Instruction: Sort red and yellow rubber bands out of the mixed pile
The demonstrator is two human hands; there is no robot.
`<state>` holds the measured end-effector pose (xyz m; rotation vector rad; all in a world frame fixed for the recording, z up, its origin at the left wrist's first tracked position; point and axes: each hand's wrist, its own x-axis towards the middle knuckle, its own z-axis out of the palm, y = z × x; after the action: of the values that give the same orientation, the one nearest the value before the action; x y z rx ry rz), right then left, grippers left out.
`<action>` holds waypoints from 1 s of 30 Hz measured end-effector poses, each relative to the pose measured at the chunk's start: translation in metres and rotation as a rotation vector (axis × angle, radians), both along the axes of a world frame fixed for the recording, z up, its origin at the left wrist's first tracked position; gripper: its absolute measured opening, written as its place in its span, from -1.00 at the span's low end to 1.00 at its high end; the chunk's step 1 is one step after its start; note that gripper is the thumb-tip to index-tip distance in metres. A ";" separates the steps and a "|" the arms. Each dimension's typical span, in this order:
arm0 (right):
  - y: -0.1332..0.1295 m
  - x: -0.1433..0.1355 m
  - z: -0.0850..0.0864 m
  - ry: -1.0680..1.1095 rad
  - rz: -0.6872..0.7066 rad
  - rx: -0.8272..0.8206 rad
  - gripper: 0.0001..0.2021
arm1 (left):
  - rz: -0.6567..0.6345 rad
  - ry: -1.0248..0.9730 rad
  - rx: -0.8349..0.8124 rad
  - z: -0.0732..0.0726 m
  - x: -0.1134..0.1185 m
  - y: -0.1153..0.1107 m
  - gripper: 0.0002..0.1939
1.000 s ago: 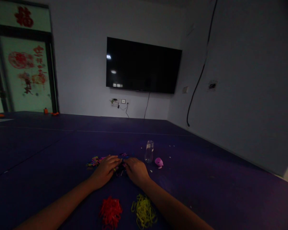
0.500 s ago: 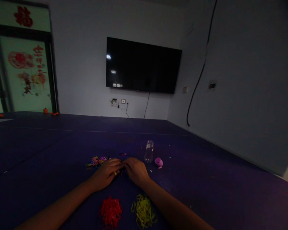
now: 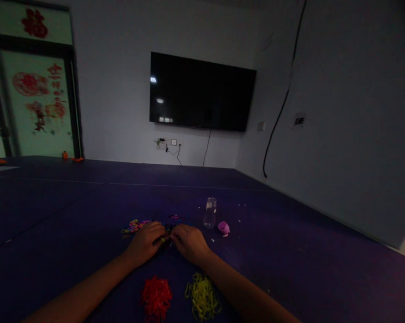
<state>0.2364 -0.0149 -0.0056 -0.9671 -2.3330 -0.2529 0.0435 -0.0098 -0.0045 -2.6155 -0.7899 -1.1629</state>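
Note:
My left hand (image 3: 147, 239) and my right hand (image 3: 190, 242) rest on the purple tabletop, fingertips almost meeting. Both have curled fingers at a small heap of dark rubber bands (image 3: 169, 227), partly covered by them; whatever is pinched there is too small and dim to make out. Beside my left hand lies a mixed pile of coloured rubber bands (image 3: 134, 227), partly hidden by it. Nearer to me are a red rubber band pile (image 3: 156, 297) and a yellow-green rubber band pile (image 3: 203, 296), the latter close to my right forearm. A few pink and dark bands (image 3: 175, 216) lie beyond my fingers.
A clear bottle (image 3: 209, 214) stands right of my hands, with a pink cup-like piece (image 3: 224, 229) beside it. White scraps (image 3: 212, 240) dot the purple table (image 3: 290, 233). Small orange objects (image 3: 77, 159) sit at the far left edge. A television (image 3: 202, 92) hangs on the wall.
My left hand has drawn back slightly to the left, and a narrow gap showing more dark bands has opened between the hands. My right hand has shifted only a little. The piles stay put.

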 end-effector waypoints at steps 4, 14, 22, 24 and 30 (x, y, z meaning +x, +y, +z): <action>-0.002 0.000 0.001 0.008 0.000 0.004 -0.91 | -0.004 0.016 0.025 0.001 0.000 -0.003 -0.81; -0.001 0.000 0.000 -0.025 0.047 0.009 -0.85 | 0.007 0.002 0.083 -0.002 -0.002 -0.001 -0.83; -0.002 -0.001 -0.001 -0.039 0.020 0.009 -0.86 | 0.037 0.013 0.104 0.000 -0.001 -0.005 -0.82; -0.002 -0.001 -0.001 -0.042 0.020 0.009 -0.85 | 0.048 0.010 0.106 0.000 -0.001 -0.005 -0.82; -0.002 0.000 -0.001 -0.036 0.026 0.013 -0.85 | 0.056 0.029 0.094 -0.001 -0.001 -0.003 -0.83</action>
<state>0.2366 -0.0166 -0.0069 -0.9329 -2.3719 -0.2769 0.0424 -0.0131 -0.0051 -2.5120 -0.7776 -1.1171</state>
